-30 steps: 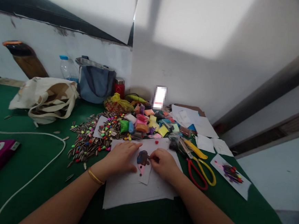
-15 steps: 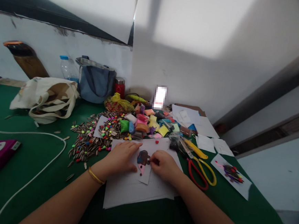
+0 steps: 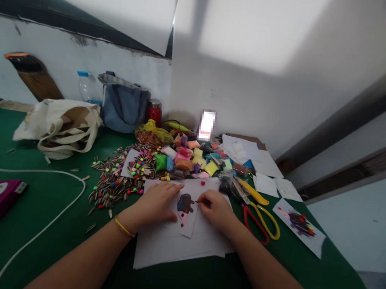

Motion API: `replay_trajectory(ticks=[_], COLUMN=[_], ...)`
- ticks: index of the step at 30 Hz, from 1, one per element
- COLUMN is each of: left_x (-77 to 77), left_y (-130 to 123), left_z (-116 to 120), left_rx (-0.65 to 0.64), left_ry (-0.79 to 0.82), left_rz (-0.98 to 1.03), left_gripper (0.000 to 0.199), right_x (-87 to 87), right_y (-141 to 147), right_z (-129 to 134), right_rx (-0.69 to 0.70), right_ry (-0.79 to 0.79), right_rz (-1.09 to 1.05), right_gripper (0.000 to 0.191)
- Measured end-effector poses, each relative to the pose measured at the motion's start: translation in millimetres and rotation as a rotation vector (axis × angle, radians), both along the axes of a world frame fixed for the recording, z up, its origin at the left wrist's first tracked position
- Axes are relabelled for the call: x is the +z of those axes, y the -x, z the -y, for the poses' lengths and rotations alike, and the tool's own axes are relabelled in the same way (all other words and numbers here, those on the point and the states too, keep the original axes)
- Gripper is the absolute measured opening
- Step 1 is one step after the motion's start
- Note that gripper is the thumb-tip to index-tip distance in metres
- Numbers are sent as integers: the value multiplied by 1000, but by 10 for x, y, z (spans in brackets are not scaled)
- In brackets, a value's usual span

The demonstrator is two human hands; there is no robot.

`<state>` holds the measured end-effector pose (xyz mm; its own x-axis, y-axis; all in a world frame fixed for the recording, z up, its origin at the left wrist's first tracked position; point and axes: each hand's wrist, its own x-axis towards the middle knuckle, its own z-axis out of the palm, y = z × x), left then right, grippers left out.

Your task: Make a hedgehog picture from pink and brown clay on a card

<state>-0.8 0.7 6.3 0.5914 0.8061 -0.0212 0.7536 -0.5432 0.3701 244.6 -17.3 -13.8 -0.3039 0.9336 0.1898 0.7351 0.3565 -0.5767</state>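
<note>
A small white card (image 3: 189, 229) lies on white paper sheets (image 3: 161, 249), bearing a flat clay hedgehog (image 3: 184, 205) with a brown and blue body, a pink face and dark dots. My left hand (image 3: 158, 202) rests at the card's left edge, fingers stretched out and thumb apart, holding nothing. To the right of the card, my right hand (image 3: 215, 211) is closed in a pinch. A tiny dark tip pokes out from its fingers toward the hedgehog's feet; what it belongs to is too small to make out.
Sunflower seeds and coloured balls (image 3: 119, 183) are heaped at left. Behind the sheets lie bagged clay packs (image 3: 183, 163). Scissors (image 3: 257, 221) and a yellow cutter (image 3: 252, 192) lie at right, near another decorated card (image 3: 298, 226). A white cable (image 3: 57, 214) crosses the left side.
My right hand has drawn back slightly to the right, off the hedgehog's feet, still pinched. The brown feet now show fully. My left hand has stayed in place.
</note>
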Motion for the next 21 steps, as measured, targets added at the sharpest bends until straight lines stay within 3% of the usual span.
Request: replay_trajectory(ticks=[21], left_x=[-4], left_y=[1], left_z=[4], left_rx=[-3], left_ry=[-17], left_rz=[1], left_gripper=[91], right_x=[-29], right_y=[35], right_z=[6], right_rx=[9], right_ry=[-5], right_rz=[-3], right_gripper=[12])
